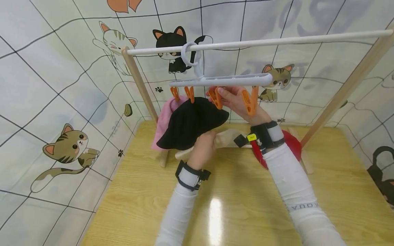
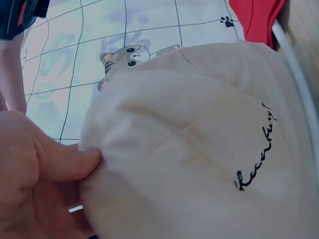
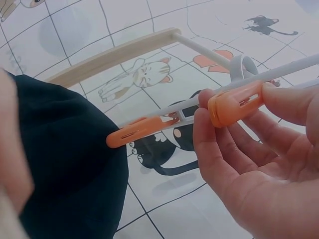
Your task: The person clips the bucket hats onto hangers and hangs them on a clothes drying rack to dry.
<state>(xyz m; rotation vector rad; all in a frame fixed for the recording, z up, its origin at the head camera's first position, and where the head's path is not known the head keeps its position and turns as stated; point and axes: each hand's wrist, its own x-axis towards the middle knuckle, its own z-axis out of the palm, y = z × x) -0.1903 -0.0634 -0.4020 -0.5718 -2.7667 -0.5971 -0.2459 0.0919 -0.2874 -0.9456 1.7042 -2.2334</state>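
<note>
My left hand (image 1: 204, 145) pinches the edge of a cream cloth hat (image 2: 184, 134) with black script, thumb on its near side. In the head view this hat (image 1: 228, 137) shows only partly, below the black bucket hat (image 1: 197, 123). My right hand (image 1: 238, 100) pinches an orange clothespin (image 3: 237, 104) that hangs from the white hanger (image 1: 227, 80). Another orange clothespin (image 3: 142, 132) grips the black hat's top. A pink hat (image 1: 163, 124) hangs behind it at the left clothespin (image 1: 174, 93). The rightmost clothespin (image 1: 251, 101) hangs in front of my right wrist.
The hanger's ring (image 1: 188, 54) hangs on a white rod (image 1: 261, 43) between wooden posts, the left post (image 1: 140, 85) and the right post (image 1: 344, 89). A red item (image 1: 290, 145) lies on the wooden table (image 1: 138, 198), partly behind my right wrist. A cat-patterned wall stands behind.
</note>
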